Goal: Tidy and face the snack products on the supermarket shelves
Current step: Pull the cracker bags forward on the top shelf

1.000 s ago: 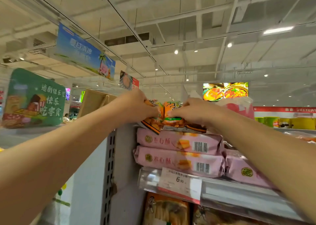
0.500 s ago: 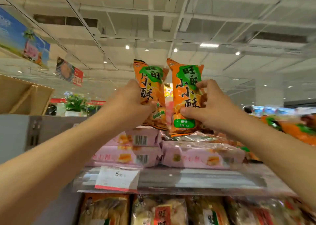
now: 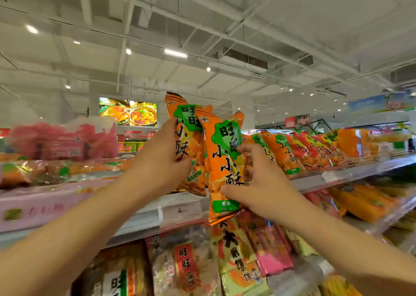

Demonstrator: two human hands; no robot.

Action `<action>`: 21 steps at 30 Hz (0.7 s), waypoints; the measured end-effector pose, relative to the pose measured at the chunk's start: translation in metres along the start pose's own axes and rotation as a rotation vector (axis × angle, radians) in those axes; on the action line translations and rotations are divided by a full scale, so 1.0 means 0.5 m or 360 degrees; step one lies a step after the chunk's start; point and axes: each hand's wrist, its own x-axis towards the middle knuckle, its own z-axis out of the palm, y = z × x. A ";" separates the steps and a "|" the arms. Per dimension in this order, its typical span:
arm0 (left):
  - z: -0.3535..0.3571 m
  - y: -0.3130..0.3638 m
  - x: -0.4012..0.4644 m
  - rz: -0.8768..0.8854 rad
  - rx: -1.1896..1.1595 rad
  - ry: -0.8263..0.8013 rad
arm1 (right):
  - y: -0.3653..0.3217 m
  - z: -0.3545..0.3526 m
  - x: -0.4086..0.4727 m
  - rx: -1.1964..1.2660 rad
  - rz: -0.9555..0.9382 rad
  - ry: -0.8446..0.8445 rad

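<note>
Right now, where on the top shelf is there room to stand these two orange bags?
The left hand and right hand each hold an orange bag. The top shelf looks barest just behind them, between the flat-lying packets on the left and the upright orange row on the right. Both sides are crowded.

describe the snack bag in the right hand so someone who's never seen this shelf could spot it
Start at the top shelf with its row of orange bags standing upright. In front of the row's left end, two hands each hold up an orange bag. The right hand grips the nearer bag, the only one with a green label at its bottom edge fully showing.
</note>
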 end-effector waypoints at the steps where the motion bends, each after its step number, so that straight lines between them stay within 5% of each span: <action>1: 0.026 0.014 0.006 -0.0001 -0.0024 -0.0013 | 0.026 -0.017 0.000 0.0026 0.0005 -0.0017; 10: 0.236 0.082 0.061 -0.0194 -0.0055 0.0055 | 0.245 -0.123 0.049 0.0048 -0.0083 -0.0134; 21: 0.244 0.031 0.074 -0.0586 0.0155 0.0213 | 0.307 -0.073 0.212 0.0220 -0.0135 -0.0040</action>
